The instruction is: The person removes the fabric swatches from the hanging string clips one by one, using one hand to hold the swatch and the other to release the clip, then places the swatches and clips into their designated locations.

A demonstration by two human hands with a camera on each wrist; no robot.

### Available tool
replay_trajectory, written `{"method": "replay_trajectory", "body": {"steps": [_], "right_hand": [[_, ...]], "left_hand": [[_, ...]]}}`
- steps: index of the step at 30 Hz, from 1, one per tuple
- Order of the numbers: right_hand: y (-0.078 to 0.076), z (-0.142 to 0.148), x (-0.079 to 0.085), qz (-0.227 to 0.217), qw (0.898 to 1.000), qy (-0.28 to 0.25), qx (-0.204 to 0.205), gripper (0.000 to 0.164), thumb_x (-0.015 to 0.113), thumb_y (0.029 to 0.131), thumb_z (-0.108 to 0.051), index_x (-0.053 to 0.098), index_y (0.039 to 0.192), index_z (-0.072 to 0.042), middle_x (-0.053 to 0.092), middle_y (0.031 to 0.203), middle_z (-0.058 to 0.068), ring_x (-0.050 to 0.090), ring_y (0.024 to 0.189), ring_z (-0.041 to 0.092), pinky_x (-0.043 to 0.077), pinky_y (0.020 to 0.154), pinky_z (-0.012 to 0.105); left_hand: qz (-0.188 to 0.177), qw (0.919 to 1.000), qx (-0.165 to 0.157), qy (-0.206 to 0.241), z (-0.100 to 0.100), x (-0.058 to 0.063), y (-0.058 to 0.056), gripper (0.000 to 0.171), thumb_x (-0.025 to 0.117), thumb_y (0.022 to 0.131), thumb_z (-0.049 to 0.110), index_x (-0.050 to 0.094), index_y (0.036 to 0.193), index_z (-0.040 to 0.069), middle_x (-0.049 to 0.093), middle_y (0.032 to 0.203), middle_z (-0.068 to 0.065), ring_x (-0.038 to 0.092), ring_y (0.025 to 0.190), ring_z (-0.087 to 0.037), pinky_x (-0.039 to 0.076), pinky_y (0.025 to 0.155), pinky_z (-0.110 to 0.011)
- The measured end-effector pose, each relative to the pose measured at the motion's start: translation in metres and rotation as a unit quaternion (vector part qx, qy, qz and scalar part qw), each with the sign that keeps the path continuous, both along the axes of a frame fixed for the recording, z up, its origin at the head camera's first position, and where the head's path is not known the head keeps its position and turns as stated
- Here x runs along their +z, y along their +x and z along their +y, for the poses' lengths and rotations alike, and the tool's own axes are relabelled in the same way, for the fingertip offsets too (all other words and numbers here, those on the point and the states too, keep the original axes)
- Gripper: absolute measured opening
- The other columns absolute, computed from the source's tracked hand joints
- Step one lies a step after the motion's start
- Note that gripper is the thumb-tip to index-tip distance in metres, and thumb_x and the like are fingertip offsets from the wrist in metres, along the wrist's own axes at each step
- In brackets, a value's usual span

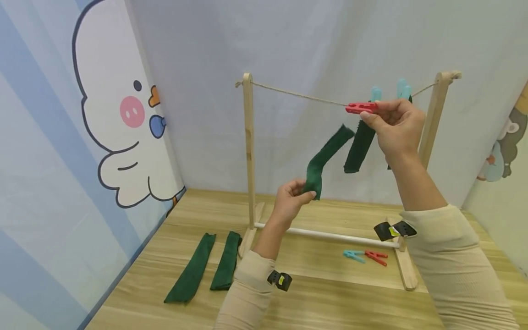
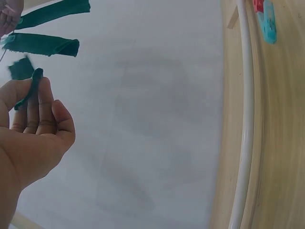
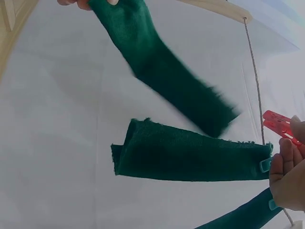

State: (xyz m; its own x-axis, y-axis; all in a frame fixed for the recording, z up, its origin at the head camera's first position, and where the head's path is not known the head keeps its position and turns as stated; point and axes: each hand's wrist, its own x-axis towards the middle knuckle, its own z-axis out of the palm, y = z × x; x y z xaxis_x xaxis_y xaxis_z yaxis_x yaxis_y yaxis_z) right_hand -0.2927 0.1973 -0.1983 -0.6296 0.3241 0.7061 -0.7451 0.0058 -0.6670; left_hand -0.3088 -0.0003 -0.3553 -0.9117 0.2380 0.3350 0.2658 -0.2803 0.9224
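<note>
My left hand (image 1: 288,201) pinches the lower end of a dark green cloth strip (image 1: 330,149), whose upper end stands free just below the rope (image 1: 297,95). In the right wrist view that strip (image 3: 162,71) slants toward the rope. Between thumb and fingers, my right hand (image 1: 400,123) holds a red clothespin (image 1: 361,107) at the rope. Behind it hangs another green strip (image 1: 360,149), clipped by a light blue clothespin (image 1: 376,93). Farther right, more light blue clothespins (image 1: 403,89) grip the rope over a strip mostly hidden by the right hand.
Two green strips (image 1: 191,270) (image 1: 227,263) lie on the wooden table (image 1: 313,298) at left. A blue clothespin (image 1: 354,255) and a red one (image 1: 376,256) lie beneath the wooden rack (image 1: 250,151), near its white bottom bar (image 1: 330,235). A pale curtain stands behind.
</note>
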Motion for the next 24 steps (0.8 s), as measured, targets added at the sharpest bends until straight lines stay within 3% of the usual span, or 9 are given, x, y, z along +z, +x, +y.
{"method": "replay_trajectory", "body": {"steps": [10,14,19,24], "right_hand": [[0.005,0.004,-0.008,-0.014,1.000,0.007,-0.002,0.025,0.077,0.071,0.006,0.065,0.092,0.002,0.068,0.081,0.005,0.061,0.071,0.014,0.049,0.067,0.016],[0.006,0.005,-0.011,-0.011,1.000,0.009,-0.001,0.025,0.077,0.071,0.007,0.065,0.093,0.002,0.069,0.081,0.005,0.062,0.070,0.013,0.049,0.066,0.016],[0.010,0.008,-0.016,-0.032,0.999,0.031,-0.030,0.025,0.076,0.073,0.003,0.064,0.095,0.000,0.068,0.084,0.003,0.059,0.072,0.014,0.048,0.068,0.016],[0.016,0.013,-0.024,-0.075,0.994,0.055,-0.061,0.028,0.077,0.074,-0.003,0.064,0.099,-0.002,0.066,0.088,0.002,0.056,0.074,0.015,0.047,0.068,0.015]], "left_hand": [[-0.027,0.9990,0.009,-0.035,-0.003,-0.002,0.002,0.018,0.067,0.082,-0.001,0.061,0.099,-0.003,0.064,0.084,-0.008,0.063,0.073,-0.019,0.052,0.068,-0.039],[-0.033,0.9992,0.002,-0.024,-0.003,-0.004,0.003,0.018,0.066,0.082,-0.003,0.060,0.100,-0.004,0.063,0.085,-0.006,0.062,0.075,-0.017,0.051,0.077,-0.044],[-0.029,0.9993,-0.002,-0.022,-0.005,-0.005,0.005,0.018,0.064,0.083,-0.005,0.059,0.100,-0.005,0.063,0.087,-0.005,0.061,0.080,-0.017,0.050,0.081,-0.041],[-0.036,0.9981,0.006,-0.049,-0.009,-0.008,0.008,0.019,0.066,0.083,0.000,0.060,0.101,-0.002,0.064,0.087,-0.005,0.063,0.080,-0.025,0.050,0.076,-0.049]]}}
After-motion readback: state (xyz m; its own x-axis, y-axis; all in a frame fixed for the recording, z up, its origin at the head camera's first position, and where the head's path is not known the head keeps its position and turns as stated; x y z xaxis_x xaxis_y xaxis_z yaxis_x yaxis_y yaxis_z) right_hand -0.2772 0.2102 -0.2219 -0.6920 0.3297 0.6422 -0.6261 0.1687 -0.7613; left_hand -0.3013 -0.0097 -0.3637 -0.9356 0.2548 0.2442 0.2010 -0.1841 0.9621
